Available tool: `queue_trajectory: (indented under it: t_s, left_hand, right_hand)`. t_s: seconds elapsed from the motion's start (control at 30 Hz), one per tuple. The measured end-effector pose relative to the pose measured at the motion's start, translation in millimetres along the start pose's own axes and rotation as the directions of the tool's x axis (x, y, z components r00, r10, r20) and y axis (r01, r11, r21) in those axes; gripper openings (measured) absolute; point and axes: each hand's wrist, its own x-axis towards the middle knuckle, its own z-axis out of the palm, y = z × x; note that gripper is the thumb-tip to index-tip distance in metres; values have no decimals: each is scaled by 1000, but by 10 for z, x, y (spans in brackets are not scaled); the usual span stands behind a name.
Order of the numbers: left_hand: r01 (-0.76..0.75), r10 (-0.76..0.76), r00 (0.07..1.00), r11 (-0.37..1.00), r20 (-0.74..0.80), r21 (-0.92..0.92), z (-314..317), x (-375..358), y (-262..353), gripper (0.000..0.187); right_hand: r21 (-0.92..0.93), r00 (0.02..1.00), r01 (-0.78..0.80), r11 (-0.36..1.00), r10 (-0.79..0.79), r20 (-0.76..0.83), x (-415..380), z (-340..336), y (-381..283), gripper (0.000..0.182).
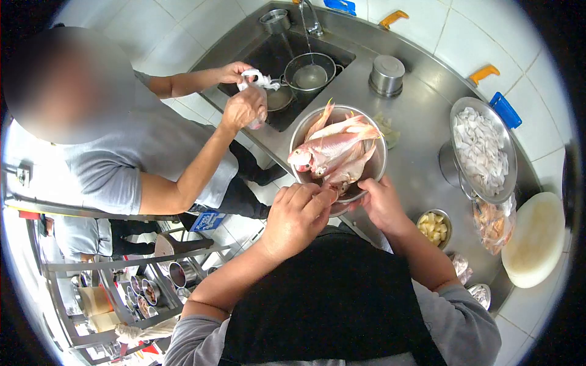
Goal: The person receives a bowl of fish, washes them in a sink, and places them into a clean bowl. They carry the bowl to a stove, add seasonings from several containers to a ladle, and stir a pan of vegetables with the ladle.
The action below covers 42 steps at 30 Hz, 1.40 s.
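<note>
A round metal bowl (379,160) is in front of me, at the edge of the steel counter. Several whole pinkish-red fish (329,149) are heaped in it, tails sticking up past the rim. My left hand (300,215) is closed at the near side of the bowl, its fingertips pinching the fish (348,172) closest to me. On the near right, my right hand (379,204) grips the bowl's rim with the thumb on top. Part of the bowl's near edge is hidden behind my hands.
At left, a co-worker (152,152) handles a white plastic bag (255,100) over the sink (351,58). Water runs into a pot (334,73). Rightward are an upturned pot (387,73), a colander of white pieces (479,152), yellow chunks (432,227) and a white board (534,241).
</note>
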Motion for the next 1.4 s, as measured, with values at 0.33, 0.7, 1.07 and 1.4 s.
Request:
queue_trajectory:
  t_s: [0.33,0.7,1.07,1.4]
  left_hand:
    - [-39,39,998,999,44,-13,-71,58,-88,37]
    - [-84,87,951,996,297,-21,196,449,-156,21]
    - [144,-73,951,964,299,-222,150,493,-250,10]
    - [366,-237,892,879,385,-306,123,476,-287,11]
  right_hand:
    - [-32,1000,-17,999,17,16,32,26,-15,45]
    - [-116,999,-51,992,52,12,57,92,32,45]
    - [-142,997,-78,987,80,8,8,-4,9,48]
    - [-139,994,-106,985,109,16,-5,-46,37,47]
